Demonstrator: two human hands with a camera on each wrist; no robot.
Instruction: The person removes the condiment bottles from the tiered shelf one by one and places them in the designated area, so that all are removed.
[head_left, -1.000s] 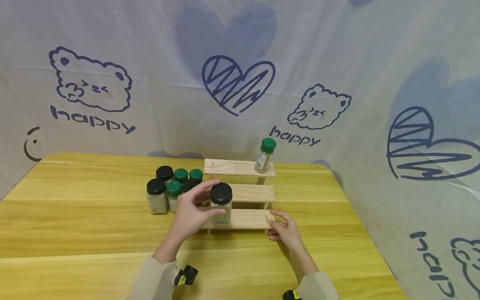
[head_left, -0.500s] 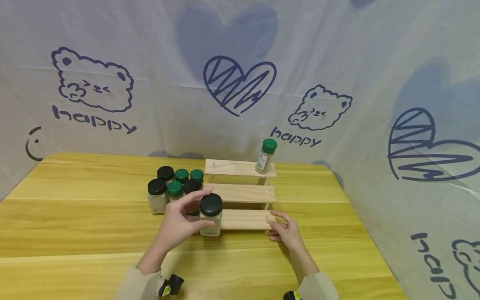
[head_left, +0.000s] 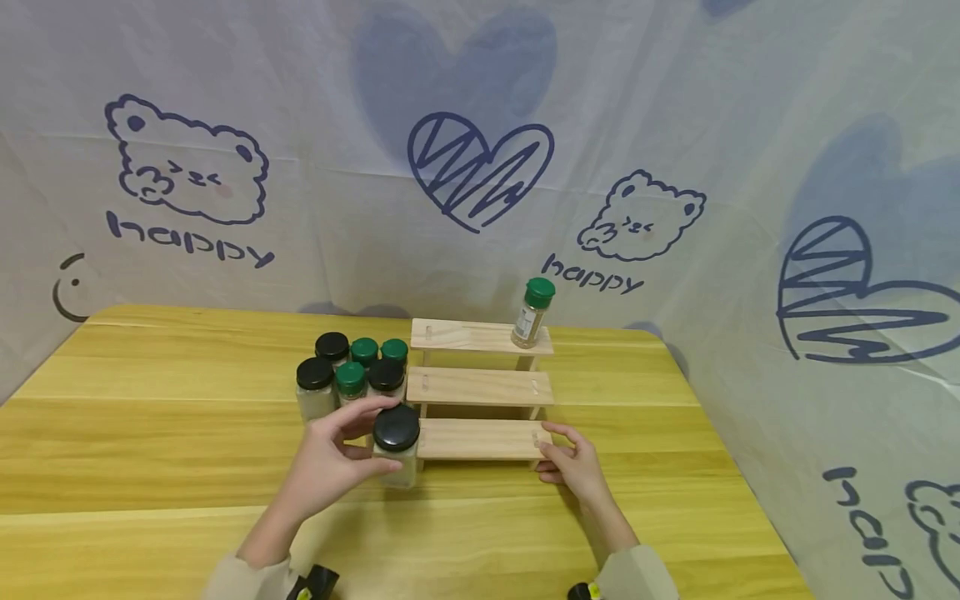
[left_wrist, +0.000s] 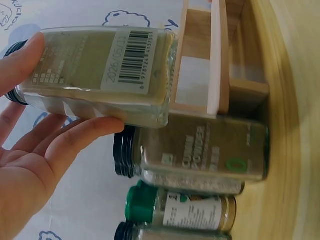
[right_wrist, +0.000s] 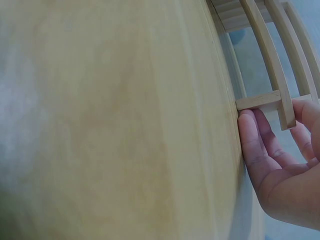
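Note:
In the head view my left hand [head_left: 328, 462] grips a square glass spice jar [head_left: 396, 450] with a black lid, just left of the lowest step of a three-step wooden rack [head_left: 480, 387]. The left wrist view has this jar [left_wrist: 100, 75], its barcode label showing, held off the table. Below it in that view stands a cumin powder jar [left_wrist: 205, 150]. At the rack's right end, my right hand [head_left: 576, 467] pinches the lowest step; in the right wrist view, fingers [right_wrist: 256, 155] touch the leg under it. A green-capped spice bottle [head_left: 529, 315] stands on the top step.
Left of the rack, several jars with black lids [head_left: 315, 375] and bottles with green caps [head_left: 350, 379] stand close together on the yellow wood-grain table [head_left: 187, 450]. A printed cloth [head_left: 315, 125] hangs behind the table and along its right side.
My left hand has carried the black-lidded jar left and toward me, from over the lowest step to beside the rack. My right hand has stayed at the rack's right end.

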